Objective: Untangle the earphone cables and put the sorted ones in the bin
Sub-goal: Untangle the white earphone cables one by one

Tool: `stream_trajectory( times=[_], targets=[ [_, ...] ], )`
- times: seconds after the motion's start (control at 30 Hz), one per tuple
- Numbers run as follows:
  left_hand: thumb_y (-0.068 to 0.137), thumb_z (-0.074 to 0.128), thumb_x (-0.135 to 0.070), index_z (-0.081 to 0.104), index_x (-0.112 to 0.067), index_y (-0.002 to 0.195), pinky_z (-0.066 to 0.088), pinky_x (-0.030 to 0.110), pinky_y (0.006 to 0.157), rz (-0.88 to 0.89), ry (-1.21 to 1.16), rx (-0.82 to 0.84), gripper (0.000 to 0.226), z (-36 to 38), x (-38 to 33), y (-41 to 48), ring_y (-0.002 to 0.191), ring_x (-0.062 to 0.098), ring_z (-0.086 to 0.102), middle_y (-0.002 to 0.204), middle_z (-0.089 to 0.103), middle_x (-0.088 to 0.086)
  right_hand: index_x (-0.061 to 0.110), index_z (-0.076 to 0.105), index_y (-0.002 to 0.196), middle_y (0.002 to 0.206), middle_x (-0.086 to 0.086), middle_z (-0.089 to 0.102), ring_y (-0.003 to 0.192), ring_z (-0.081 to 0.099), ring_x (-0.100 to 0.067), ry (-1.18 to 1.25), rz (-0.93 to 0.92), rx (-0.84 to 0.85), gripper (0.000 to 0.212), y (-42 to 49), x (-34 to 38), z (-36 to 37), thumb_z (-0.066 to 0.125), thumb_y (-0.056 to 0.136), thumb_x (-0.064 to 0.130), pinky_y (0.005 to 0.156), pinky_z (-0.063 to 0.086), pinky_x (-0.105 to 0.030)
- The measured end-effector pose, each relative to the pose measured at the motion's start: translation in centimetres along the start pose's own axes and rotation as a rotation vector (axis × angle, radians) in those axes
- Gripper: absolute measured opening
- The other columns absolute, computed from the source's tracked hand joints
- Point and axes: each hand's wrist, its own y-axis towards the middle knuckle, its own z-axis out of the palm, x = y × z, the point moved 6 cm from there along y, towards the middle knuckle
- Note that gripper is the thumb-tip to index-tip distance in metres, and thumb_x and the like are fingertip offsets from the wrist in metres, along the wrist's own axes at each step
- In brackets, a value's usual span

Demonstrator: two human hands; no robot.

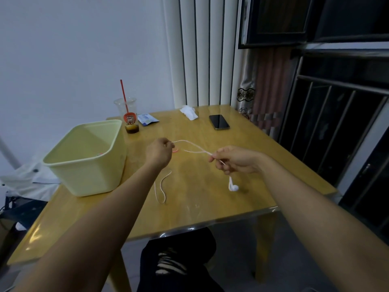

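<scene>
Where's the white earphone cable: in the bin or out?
Out: left hand and right hand hold the cable over the table, beside the bin.

A light-wood square table (189, 207) carries a pale yellow rectangular plastic bin (88, 165) at its left edge. Behind the bin stands a clear plastic cup (131, 110) with a red straw. Further right lie a blue-white packet (147, 119), crumpled white tissue (189, 112) and a black smartphone (219, 122). A loop of white earphone cable (161, 190) lies right of the bin.
</scene>
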Motion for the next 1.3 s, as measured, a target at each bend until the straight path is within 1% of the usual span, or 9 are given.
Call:
stream_trajectory(
  times=[0.17,0.27,0.43,0.63,0.73,0.93,1.07,1.17,1.3],
  targets=[
    [0.098,0.051,-0.026,0.056,-0.014,0.123,0.042,0.036,0.098,0.163,-0.041,-0.168,0.028,-0.4,-2.9,-2.1,0.116,0.022,0.048,0.128,0.052,0.009,0.002,0.053,0.108,0.097,-0.019,0.073,0.084,0.072,-0.024,0.325,-0.17,-0.17,0.014,0.9,2.0,-0.4,0.044,0.105,0.013,0.08,0.06,-0.033],
    [0.098,0.048,-0.028,0.066,-0.013,0.101,0.05,0.035,0.079,0.209,-0.215,0.042,0.024,1.5,-5.0,-3.6,0.089,0.019,0.061,0.097,0.067,0.005,0.001,0.054,0.115,0.096,-0.011,0.075,0.089,0.072,-0.016,0.286,-0.224,-0.263,0.019,1.4,2.5,-0.2,0.043,0.105,0.014,0.085,0.057,-0.029],
    [0.095,0.055,-0.028,0.055,-0.008,0.127,0.041,0.031,0.096,-0.004,-0.529,0.345,0.038,5.1,-4.9,-4.9,0.115,0.017,0.054,0.12,0.062,0.004,0.01,0.056,0.107,0.101,-0.001,0.077,0.112,0.064,-0.013,0.186,-0.32,-0.337,0.018,1.7,2.9,-0.6,0.042,0.106,0.02,0.107,0.041,-0.033],
    [0.103,0.045,-0.021,0.066,-0.012,0.104,0.043,0.03,0.091,0.101,-0.648,0.564,0.023,6.3,-7.3,-6.7,0.088,0.012,0.058,0.088,0.063,0.001,0.01,0.055,0.103,0.109,-0.004,0.075,0.076,0.069,-0.004,0.234,-0.322,-0.334,0.018,1.1,3.2,-0.4,0.042,0.106,0.022,0.062,0.049,-0.018],
    [0.106,0.038,-0.022,0.061,-0.009,0.088,0.048,0.028,0.072,0.038,-0.735,0.611,0.032,6.0,-7.0,-6.6,0.073,0.016,0.057,0.072,0.053,0.004,0.006,0.063,0.103,0.097,-0.003,0.075,0.078,0.069,-0.006,0.161,-0.258,-0.45,0.02,0.9,2.4,-1.8,0.048,0.103,0.02,0.08,0.05,-0.026],
    [0.106,0.038,-0.025,0.054,-0.012,0.084,0.048,0.025,0.054,-0.039,-0.802,0.585,0.03,5.3,-5.8,-5.8,0.048,0.012,0.044,0.062,0.041,0.0,0.005,0.067,0.074,0.061,0.0,0.063,0.06,0.059,-0.018,-0.382,-0.217,-0.874,0.04,-0.7,1.7,-3.9,0.054,0.097,0.035,0.062,0.044,-0.029],
    [0.106,0.039,-0.027,0.054,-0.012,0.089,0.05,0.025,0.053,-0.037,-0.823,0.666,0.027,5.2,-6.2,-6.2,0.05,0.012,0.047,0.062,0.046,0.001,0.02,0.061,0.117,0.117,-0.007,0.064,0.108,0.057,-0.01,-0.1,-0.421,-0.475,0.027,0.8,3.2,-1.0,0.04,0.101,0.016,0.086,0.042,-0.017],
    [0.105,0.04,-0.026,0.055,-0.013,0.089,0.052,0.025,0.053,-0.09,-0.893,0.619,0.026,4.5,-6.0,-5.7,0.05,0.012,0.052,0.061,0.051,0.0,0.012,0.064,0.103,0.079,-0.017,0.064,0.08,0.062,-0.017,0.021,-0.34,-0.21,0.032,1.7,1.9,0.6,0.033,0.1,0.015,0.092,0.049,-0.034],
    [0.103,0.043,-0.024,0.054,-0.015,0.085,0.03,0.015,0.04,-0.249,-1.295,0.464,0.023,3.2,-4.8,-4.4,0.04,0.005,0.03,0.049,0.032,-0.007,0.009,0.067,0.087,0.055,0.006,0.032,0.048,0.029,-0.008,0.149,-0.269,-0.373,0.027,1.6,-0.2,-0.8,0.044,0.101,0.014,0.048,0.036,-0.023]
  ],
)
